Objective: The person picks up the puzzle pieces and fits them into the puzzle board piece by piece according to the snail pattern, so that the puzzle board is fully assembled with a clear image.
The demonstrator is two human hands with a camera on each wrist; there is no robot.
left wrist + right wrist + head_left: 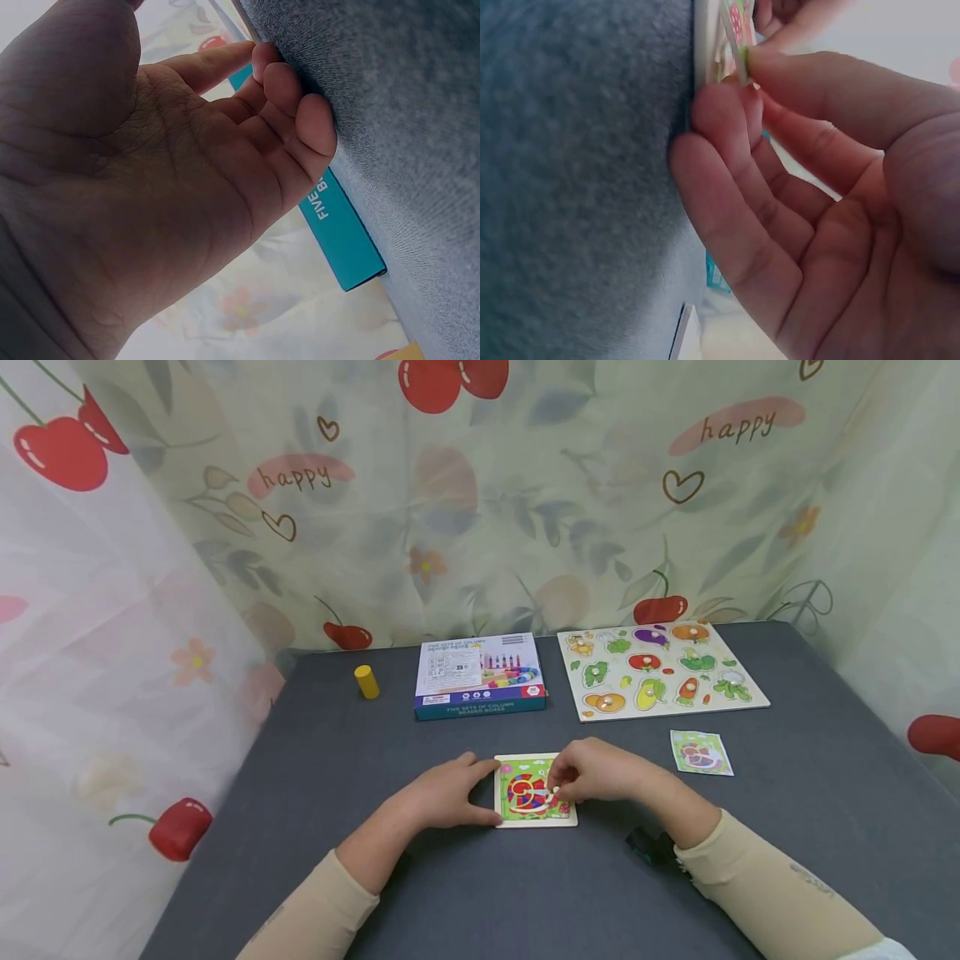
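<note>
A small square jigsaw puzzle in a pale wooden frame [534,825] lies at the front middle of the table. It shows a colourful snail on green. Along its left side, my left hand [444,792] touches the frame with thumb and index finger spread apart; its other fingers bend loosely against the table in the left wrist view. My right hand [603,770] reaches over the right side of the puzzle. Between its thumb and index finger it pinches a thin puzzle piece [737,45], tilted up off the board. Fingers partly hide that piece in the head view.
Right of the puzzle lies a small picture card [701,752] with a similar snail. Behind stand a flat box [480,677] and a vegetable peg board [663,672]. A yellow cylinder [367,682] stands at the back left. Printed curtains [480,527] enclose the table [315,760].
</note>
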